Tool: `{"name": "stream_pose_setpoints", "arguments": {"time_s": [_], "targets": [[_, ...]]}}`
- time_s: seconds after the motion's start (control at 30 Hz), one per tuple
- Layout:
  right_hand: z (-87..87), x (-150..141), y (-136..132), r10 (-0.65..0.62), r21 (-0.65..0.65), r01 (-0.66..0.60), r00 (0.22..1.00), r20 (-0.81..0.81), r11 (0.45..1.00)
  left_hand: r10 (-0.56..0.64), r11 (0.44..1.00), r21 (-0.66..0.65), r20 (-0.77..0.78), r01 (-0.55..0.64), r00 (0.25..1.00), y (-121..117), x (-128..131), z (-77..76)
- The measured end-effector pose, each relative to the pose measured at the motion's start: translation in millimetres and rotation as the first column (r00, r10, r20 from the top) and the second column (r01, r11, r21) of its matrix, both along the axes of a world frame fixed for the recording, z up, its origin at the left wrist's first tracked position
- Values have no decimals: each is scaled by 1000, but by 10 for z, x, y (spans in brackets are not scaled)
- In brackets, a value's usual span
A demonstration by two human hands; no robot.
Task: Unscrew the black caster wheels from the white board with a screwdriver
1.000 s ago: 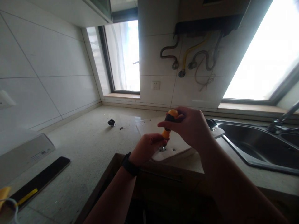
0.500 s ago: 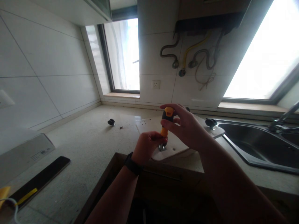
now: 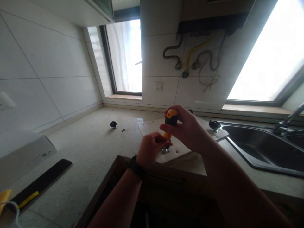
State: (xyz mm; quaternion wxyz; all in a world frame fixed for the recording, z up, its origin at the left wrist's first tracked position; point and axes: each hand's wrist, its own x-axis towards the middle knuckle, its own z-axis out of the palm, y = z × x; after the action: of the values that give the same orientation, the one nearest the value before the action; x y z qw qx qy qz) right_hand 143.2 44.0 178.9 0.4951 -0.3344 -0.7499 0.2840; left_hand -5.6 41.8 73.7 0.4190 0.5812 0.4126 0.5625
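Observation:
My right hand (image 3: 190, 129) is wrapped round the black and orange handle of a short screwdriver (image 3: 170, 121), held upright over a white board (image 3: 152, 128) lying on the counter. Below it, my left hand (image 3: 150, 148), with a dark band on the wrist, pinches the screwdriver's lower end just above a small metal fitting (image 3: 164, 150) on the board. A black caster wheel (image 3: 214, 125) stands on the board's far right corner.
A second black caster (image 3: 113, 124) and small bits lie on the speckled counter (image 3: 90, 148). At the right are a steel sink (image 3: 263, 148) and tap (image 3: 288, 122). A white appliance (image 3: 23, 152) and black bar (image 3: 40, 183) lie left. An open cabinet gap lies below my arms.
My right hand has shifted its grip round the screwdriver handle, with the fingers turning. The left hand stays pinched at the tool's lower end. The view has barely moved.

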Motion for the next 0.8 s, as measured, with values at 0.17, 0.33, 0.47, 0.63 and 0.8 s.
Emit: {"name": "stream_pose_setpoints", "arguments": {"time_s": [0.17,0.33,0.47,0.63,0.8], "targets": [[-5,33,46,5,-40,-8,997,-75,999,26,1000,11,7,-26,1000,-7,5,29],[12,44,27,153,-92,-166,979,-134,982,100,995,26,-32,-100,994,8,24,13],[8,8,28,-11,4,11,998,-68,1000,89,995,57,-67,-85,994,17,39,19],[-2,20,54,-13,-44,6,990,-142,999,-45,993,106,-94,55,994,11,-7,36],[-4,71,-4,146,-31,-148,988,-58,989,-170,978,106,-108,181,980,-22,-78,10]]}}
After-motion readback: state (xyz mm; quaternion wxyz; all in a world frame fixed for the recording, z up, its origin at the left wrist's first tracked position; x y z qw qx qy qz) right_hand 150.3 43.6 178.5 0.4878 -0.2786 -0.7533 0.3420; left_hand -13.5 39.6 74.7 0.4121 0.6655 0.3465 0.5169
